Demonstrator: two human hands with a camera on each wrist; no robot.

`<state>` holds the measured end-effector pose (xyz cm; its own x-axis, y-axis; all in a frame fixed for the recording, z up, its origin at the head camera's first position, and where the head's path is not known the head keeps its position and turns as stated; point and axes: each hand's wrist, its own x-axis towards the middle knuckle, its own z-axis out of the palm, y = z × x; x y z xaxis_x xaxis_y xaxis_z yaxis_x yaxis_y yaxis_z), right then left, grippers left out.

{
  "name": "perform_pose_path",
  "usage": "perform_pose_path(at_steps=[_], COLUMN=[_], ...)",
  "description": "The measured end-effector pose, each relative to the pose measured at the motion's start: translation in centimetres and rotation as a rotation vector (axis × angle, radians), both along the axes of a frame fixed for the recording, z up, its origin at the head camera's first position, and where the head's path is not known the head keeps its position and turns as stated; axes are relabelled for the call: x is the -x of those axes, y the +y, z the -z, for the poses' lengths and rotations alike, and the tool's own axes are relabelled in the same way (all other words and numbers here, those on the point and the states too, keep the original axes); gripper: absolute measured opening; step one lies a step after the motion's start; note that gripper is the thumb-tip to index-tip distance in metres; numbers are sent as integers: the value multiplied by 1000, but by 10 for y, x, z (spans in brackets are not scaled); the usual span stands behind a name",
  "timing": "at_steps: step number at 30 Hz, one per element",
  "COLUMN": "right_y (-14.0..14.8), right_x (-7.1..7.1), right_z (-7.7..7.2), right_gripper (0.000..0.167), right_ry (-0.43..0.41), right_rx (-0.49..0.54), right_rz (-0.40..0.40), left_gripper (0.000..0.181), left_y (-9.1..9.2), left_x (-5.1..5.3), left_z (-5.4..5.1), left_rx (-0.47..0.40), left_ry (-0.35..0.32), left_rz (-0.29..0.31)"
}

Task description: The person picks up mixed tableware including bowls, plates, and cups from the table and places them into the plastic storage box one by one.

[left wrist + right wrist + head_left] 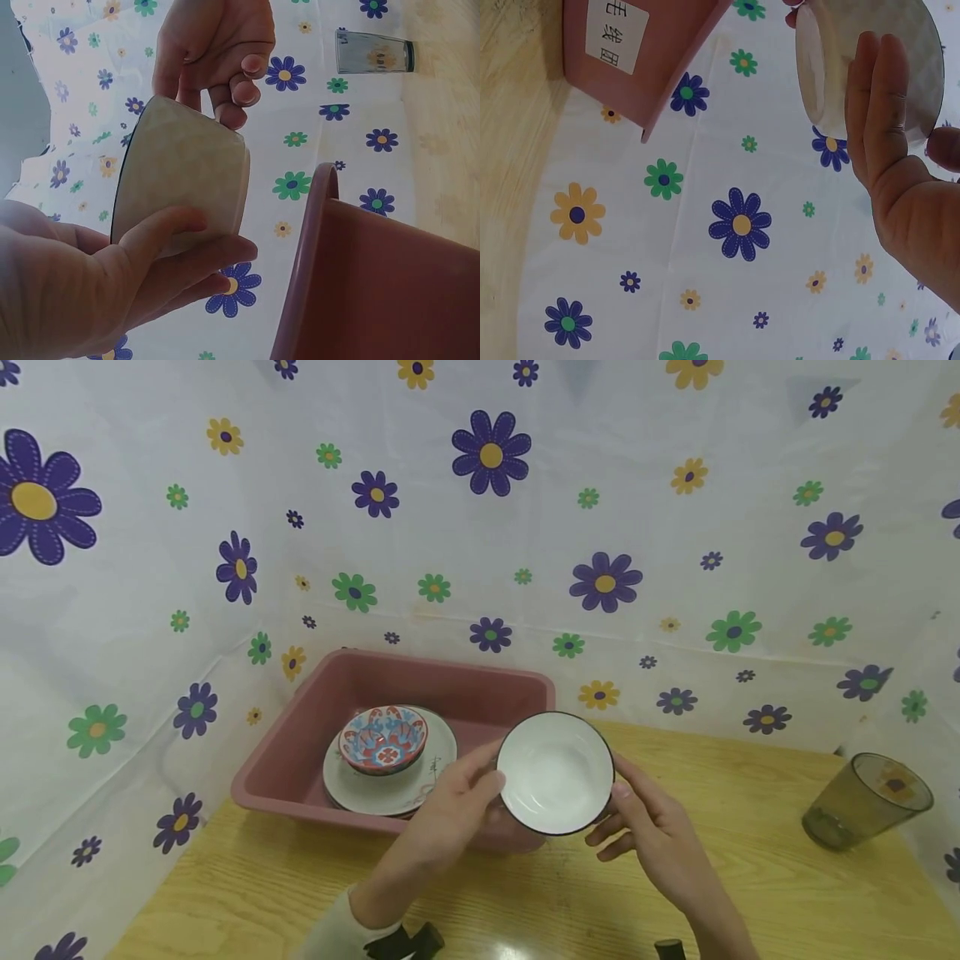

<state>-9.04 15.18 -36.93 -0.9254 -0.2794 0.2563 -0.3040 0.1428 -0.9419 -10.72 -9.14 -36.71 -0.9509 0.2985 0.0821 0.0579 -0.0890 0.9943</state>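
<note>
Both hands hold a white bowl (pixel 556 772) with a dark rim, its inside turned toward the head camera. My left hand (pixel 454 802) grips its left side, the thumb near the rim and the fingers behind. On the opposite side, my right hand (pixel 651 827) pinches the bowl between thumb and fingers. The left wrist view shows the bowl's pale outer wall (pixel 184 176) raised above the table. Behind and left of the hands, a pink basin (pixel 315 810) contains a patterned red and blue bowl (pixel 384 739) on a white plate (pixel 435 752).
A tinted drinking glass (pixel 862 802) stands at the right of the wooden table (pixel 750 877). Flower-printed sheeting (pixel 420 543) rises behind and beside the table. On the basin's side, a white label (pixel 617 34) bears handwriting.
</note>
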Motion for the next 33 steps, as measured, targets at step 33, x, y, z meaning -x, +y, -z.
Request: perform_pose_path(at_steps=[33], right_y=[-19], right_x=[10], right_z=[27], right_gripper=[24], right_ry=[-58], right_rx=[-303], right_rz=[-108], left_gripper=[45], left_y=[-40], left_x=[23], left_z=[-8], left_rx=[-119], left_ry=[-34], left_rz=[-147])
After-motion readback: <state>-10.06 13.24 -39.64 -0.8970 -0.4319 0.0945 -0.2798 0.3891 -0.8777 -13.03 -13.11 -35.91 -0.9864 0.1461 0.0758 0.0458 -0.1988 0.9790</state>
